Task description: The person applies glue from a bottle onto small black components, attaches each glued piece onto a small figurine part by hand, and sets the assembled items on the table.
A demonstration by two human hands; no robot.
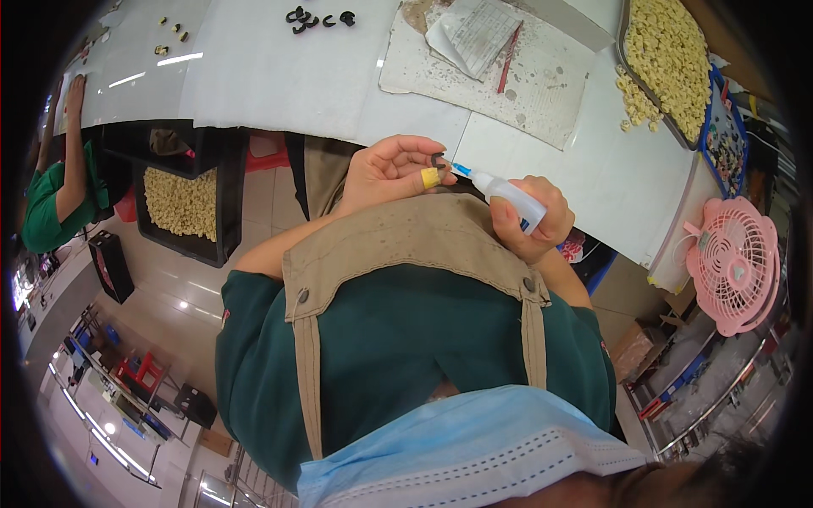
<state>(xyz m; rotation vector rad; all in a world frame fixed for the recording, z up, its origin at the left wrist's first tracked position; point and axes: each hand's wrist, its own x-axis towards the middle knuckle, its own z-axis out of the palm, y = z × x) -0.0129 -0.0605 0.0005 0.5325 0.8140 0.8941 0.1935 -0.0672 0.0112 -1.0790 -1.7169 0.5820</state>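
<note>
Between the thumb and fingers of my left hand (391,172) is a small black curved piece (438,158). A yellow wrap (430,178) covers the tip of that thumb. My right hand (542,218) is closed around a translucent squeeze bottle (518,203). Its blue nozzle (461,169) points left and ends close beside the black piece; whether they touch I cannot tell. Both hands are just over the near edge of the white table (339,102), in front of my brown apron (406,233).
Several black curved pieces (306,19) lie at the far side. A stained board (542,102) bears papers (474,35) and a red pen (510,57). A tray of small yellowish pieces (627,38) stands far right, near a pink fan (735,267). Another person's arm (72,169) rests at left.
</note>
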